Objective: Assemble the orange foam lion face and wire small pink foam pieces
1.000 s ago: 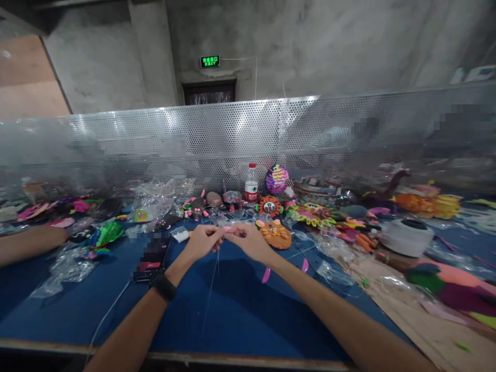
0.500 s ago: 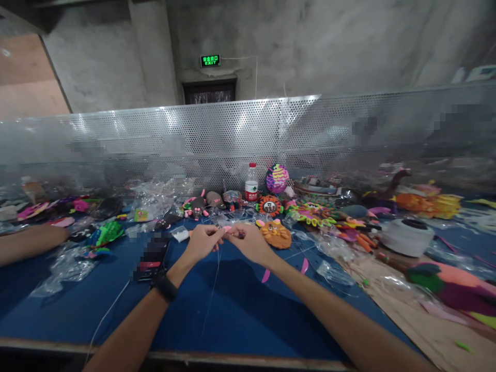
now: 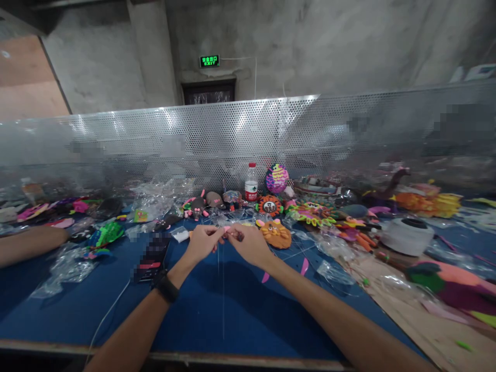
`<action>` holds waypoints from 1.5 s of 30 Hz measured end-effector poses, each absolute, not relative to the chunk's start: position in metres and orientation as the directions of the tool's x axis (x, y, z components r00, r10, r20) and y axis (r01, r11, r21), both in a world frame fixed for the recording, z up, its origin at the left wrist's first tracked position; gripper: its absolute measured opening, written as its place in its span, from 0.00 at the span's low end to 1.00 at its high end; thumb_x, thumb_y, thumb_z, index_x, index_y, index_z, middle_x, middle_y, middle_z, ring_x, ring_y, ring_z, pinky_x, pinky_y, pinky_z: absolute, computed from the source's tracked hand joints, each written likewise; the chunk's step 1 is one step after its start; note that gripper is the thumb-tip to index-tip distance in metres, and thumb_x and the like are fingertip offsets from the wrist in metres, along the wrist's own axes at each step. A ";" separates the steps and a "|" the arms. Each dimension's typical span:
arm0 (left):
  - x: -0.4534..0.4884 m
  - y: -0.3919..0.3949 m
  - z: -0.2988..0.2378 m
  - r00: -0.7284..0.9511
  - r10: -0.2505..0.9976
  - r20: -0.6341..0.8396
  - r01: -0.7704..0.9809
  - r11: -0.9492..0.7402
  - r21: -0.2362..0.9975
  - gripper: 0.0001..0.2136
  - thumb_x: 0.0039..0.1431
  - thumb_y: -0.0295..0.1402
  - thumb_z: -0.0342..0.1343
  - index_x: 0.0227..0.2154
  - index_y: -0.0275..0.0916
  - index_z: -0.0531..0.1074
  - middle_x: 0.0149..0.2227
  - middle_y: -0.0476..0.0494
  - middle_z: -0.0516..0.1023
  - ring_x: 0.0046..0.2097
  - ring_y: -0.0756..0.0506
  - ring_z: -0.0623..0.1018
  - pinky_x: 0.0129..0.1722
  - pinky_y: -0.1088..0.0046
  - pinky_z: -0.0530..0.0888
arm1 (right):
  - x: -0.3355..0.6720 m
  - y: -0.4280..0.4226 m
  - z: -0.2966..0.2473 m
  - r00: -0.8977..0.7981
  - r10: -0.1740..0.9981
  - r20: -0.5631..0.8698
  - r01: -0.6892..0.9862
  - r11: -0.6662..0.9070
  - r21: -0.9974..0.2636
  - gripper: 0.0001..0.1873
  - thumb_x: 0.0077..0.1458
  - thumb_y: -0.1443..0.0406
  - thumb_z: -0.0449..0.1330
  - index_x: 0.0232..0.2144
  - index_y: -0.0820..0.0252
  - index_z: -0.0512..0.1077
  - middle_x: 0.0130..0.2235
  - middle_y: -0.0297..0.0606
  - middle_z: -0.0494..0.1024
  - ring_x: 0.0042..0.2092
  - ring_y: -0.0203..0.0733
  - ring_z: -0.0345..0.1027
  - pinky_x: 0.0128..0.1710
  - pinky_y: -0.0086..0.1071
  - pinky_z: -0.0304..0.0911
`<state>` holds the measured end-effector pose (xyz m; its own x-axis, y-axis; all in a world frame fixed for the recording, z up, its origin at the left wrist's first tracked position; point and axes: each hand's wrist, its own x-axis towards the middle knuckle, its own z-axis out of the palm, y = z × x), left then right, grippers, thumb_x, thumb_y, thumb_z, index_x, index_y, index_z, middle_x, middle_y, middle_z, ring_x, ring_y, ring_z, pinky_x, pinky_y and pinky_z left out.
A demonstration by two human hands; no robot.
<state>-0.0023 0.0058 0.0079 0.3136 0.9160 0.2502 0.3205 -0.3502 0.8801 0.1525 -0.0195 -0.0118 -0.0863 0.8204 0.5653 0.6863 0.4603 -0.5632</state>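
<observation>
Both hands meet on a small pink piece

The fingers of our left hand [image 3: 203, 243] and right hand [image 3: 248, 244] are drawn together, seemingly pinching one small pink piece [image 3: 227, 228] between them, left of the orange face figure [image 3: 277, 236]. Thin clear strands [image 3: 223, 305] hang under our hands, over the blue desk [image 3: 186, 320]. We take the step in hand to be close fingertip work on that piece; the next move, we judge, calls for a light, steady pinch and strands kept from snagging. Two pink strips [image 3: 304, 266] lie nearer us than the orange face figure, one partly hidden by our right forearm [image 3: 310, 297]; a phone [image 3: 153, 265] lies well left of the figure.

Our fingers cover most of the pink piece, so its shape and any join to the strands escape us. Part of the phone is pixelated. Farther left, another person's arm [image 3: 33, 245] is cut off, its hand hard to make out.
</observation>
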 end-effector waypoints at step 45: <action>0.004 0.004 0.005 0.287 0.952 -0.104 -0.012 0.112 0.994 0.13 0.47 0.42 0.61 0.25 0.36 0.68 0.28 0.50 0.70 0.21 0.57 0.63 0.20 0.81 0.59 | 0.154 -0.018 -0.012 -0.119 0.828 0.547 0.842 0.377 -0.386 0.08 0.56 0.62 0.55 0.33 0.54 0.74 0.26 0.33 0.77 0.30 0.40 0.69 0.27 0.29 0.48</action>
